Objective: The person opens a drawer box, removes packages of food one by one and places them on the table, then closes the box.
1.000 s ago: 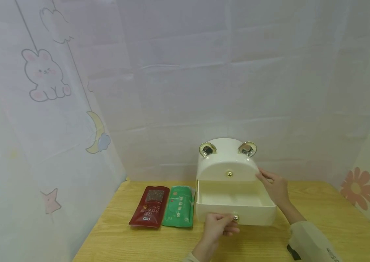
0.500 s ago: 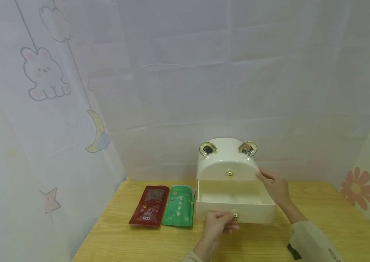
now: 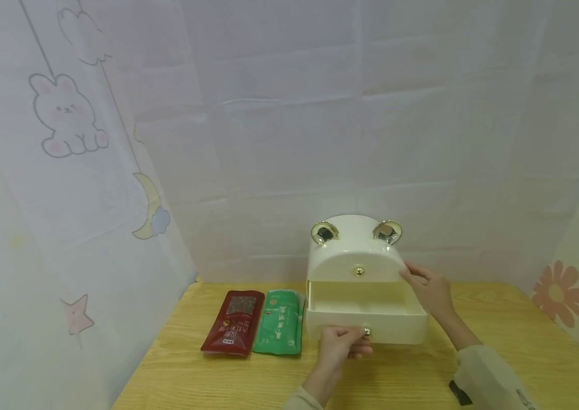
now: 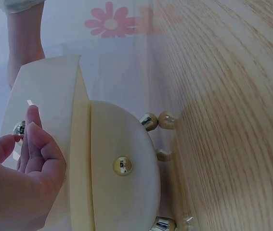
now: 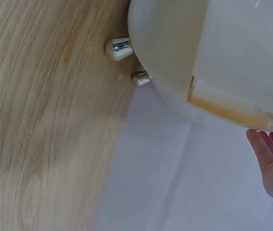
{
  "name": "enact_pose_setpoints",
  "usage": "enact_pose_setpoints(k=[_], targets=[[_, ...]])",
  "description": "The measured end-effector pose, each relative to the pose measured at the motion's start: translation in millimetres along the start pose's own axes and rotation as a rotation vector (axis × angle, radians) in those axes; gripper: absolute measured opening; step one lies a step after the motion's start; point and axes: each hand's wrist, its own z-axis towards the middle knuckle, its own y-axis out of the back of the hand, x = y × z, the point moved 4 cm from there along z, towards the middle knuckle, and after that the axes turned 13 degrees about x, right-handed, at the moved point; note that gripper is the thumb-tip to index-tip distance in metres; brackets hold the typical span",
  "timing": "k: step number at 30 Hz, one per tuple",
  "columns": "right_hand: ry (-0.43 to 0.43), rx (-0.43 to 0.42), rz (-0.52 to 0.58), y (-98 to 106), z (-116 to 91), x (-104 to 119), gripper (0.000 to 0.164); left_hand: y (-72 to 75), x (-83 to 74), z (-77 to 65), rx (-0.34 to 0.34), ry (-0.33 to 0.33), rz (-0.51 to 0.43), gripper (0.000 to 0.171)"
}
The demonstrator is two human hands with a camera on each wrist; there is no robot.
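Noting the drawer (image 3: 394, 328) slid further in, nearer closed, I judge; left hand (image 3: 334, 348) pinches knob (image 4: 19, 128); right hand (image 3: 431, 292), fingers straightish, touches box (image 3: 356, 236).

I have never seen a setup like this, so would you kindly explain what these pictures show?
There is no machine here: a person works with two bare hands. The wide view comes from a camera worn on the head; the two close, sideways-looking views come from cameras on the wrists. On the wooden table stands a white cabinet with gold-rimmed ears and an open drawer. Beside it lie a green pouch and, farther left, a red pouch. The left hand pinches the drawer's shiny knob; the right hand touches the cabinet's right side with its fingers.
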Motion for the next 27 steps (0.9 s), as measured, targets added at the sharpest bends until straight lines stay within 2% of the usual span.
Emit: enact_pose_setpoints(k=[11,18,27], targets=[[0.111,-0.013,0.068,-2,4,8,0.033,0.5,-0.3,3.2,-0.007,0.008,-0.011,0.018],[0.163,0.015,0.006,-3,5,12,0.036,0.0,-1.5,7.3,-0.010,0.009,-0.016,0.018],[0.184,0.020,-0.001,-3,5,11,0.035,2.1,-0.2,15.9,-0.011,-0.017,0.008,0.018]])
